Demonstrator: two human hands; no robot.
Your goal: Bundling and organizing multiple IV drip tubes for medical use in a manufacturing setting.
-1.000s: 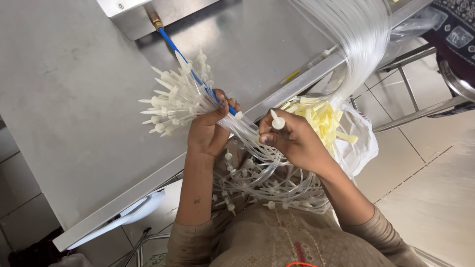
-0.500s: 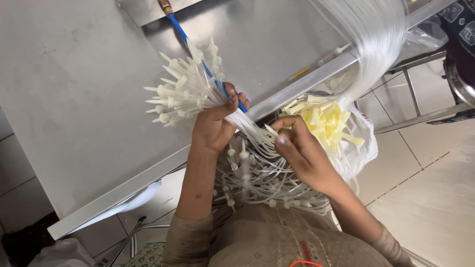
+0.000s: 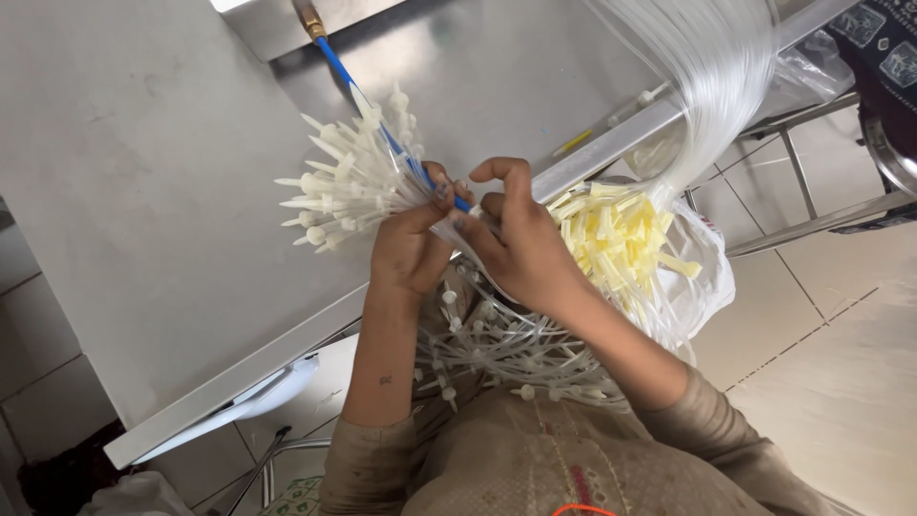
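Hands meet at the middle of the head view, above the person's lap. The left hand (image 3: 411, 250) is clenched round a bundle (image 3: 349, 182) of thin white tubes, whose pointed plastic tips fan out toward ten o'clock over the grey worktop (image 3: 143, 172); gripping them close under the tips seems to keep the ends level and together. The right hand (image 3: 521, 239), just at three o'clock of the left and touching it, pinches something small at the neck of the bundle between thumb and forefinger; what exactly it pinches I cannot tell. A blue tube (image 3: 344, 76) runs from a brass fitting (image 3: 309, 19) at twelve o'clock down into the bundle. The tubes' loose lengths loop down in a coil (image 3: 506, 349) on the lap at six o'clock. At three o'clock a clear bag (image 3: 707, 272) holds pale yellow caps (image 3: 616, 234), near the right hand. A sheaf of clear strands (image 3: 716, 76) hangs from one o'clock down toward the bag.
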